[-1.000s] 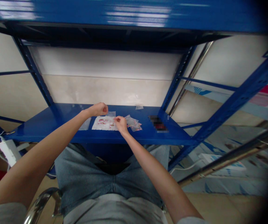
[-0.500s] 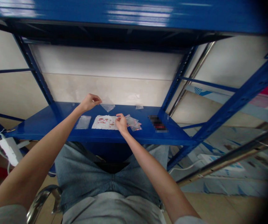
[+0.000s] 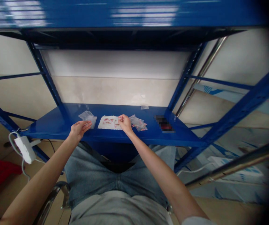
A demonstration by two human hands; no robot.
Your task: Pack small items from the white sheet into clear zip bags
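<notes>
We see our left hand [image 3: 78,128] over the front part of the blue shelf [image 3: 54,123], left of its middle. Its fingers are stretched out, and the tips are at the near side of some clear bags [image 3: 85,115]. We cannot tell if they are pinching one. The white sheet [image 3: 104,124] lies flat just right of those bags, nearer the front edge than the back edge, with small red and brown spots on it. Our right hand [image 3: 125,123] is at the sheet's right end, its fingertips curled close together. We cannot tell what is between them. Just right of that hand is a loose heap of clear packets [image 3: 139,123]. A dark, blurred thing [image 3: 164,124] lies toward the right edge, and a little clear bag [image 3: 144,107] sits by the back edge.
</notes>
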